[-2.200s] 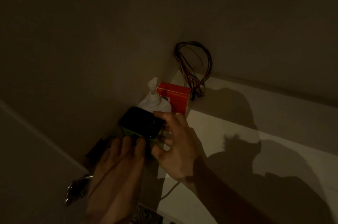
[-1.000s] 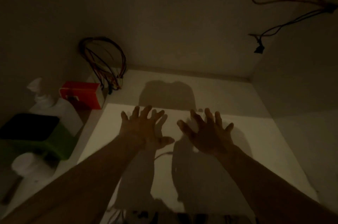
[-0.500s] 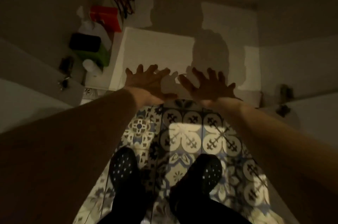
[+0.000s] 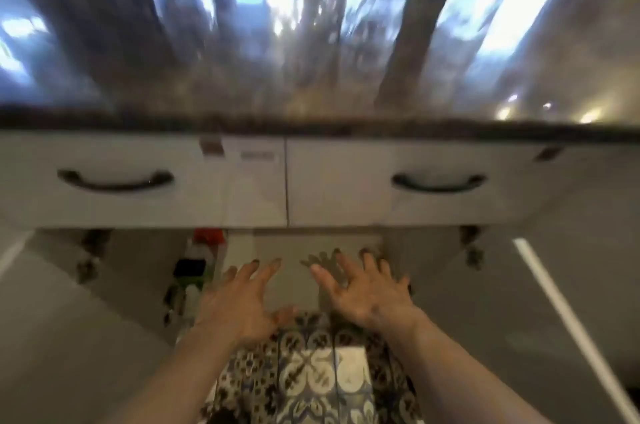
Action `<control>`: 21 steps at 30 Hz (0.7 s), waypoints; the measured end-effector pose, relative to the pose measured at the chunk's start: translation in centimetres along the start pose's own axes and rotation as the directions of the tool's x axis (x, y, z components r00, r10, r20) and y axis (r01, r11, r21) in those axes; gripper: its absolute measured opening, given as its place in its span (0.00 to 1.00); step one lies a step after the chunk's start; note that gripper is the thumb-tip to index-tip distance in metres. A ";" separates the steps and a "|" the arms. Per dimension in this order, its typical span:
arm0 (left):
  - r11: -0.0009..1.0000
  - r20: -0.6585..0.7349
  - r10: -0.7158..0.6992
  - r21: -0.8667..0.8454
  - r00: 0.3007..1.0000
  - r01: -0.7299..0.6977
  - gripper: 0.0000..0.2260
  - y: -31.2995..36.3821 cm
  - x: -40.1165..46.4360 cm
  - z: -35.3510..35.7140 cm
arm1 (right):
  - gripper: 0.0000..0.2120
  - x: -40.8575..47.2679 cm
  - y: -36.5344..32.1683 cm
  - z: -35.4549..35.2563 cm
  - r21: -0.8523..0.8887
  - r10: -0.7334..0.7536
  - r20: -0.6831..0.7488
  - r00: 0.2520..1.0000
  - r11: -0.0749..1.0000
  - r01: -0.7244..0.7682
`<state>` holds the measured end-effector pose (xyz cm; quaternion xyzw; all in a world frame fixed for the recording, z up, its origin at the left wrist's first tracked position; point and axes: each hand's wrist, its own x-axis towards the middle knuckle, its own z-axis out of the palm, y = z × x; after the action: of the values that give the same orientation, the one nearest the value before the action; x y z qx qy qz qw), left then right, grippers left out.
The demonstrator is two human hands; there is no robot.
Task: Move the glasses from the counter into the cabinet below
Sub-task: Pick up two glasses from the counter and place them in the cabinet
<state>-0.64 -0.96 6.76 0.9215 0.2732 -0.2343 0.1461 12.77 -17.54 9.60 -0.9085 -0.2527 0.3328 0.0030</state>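
Observation:
My left hand and my right hand are both stretched out with fingers spread, holding nothing, in front of the open cabinet under the counter. The counter top is heavily blurred by motion, with bright streaks on it, and I cannot make out any glasses there. Inside the cabinet at the left stand a black and green container and a red box. The cabinet's white floor in front of my hands is bare.
Two white drawers with dark curved handles sit just under the counter edge. Open cabinet doors flank the opening on both sides. Patterned floor tiles lie below my forearms.
The view has swung up from inside the dark cabinet to the drawers and counter. My hands let go of the black and green container earlier and have drawn back out, spread and empty.

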 end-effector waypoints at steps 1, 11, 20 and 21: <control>0.999 -0.039 0.020 -0.027 0.999 -0.021 0.43 1.2 -1.8 -3.0 | 0.47 -2.1 0.3 -2.8 -0.004 0.001 -0.011 1.000 1.000 -0.001; 0.993 -0.307 0.097 -0.027 0.947 -0.111 0.44 8.3 -15.0 -22.5 | 0.50 -17.8 0.0 -20.1 0.084 -0.032 -0.134 0.990 0.995 0.044; 0.989 -0.596 0.100 -0.029 0.796 -0.146 0.43 6.1 -16.7 -36.6 | 0.45 -22.2 -2.7 -31.6 0.060 -0.087 -0.516 0.852 0.989 0.137; 0.988 -0.633 0.110 -0.011 0.766 -0.152 0.43 5.7 -16.6 -37.9 | 0.44 -22.5 -3.1 -32.7 0.050 -0.097 -0.569 0.816 0.987 0.152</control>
<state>3.63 2.22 48.16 0.9584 0.2484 0.1072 0.0906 16.54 -19.91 49.19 -0.9465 -0.2837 0.0596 0.1418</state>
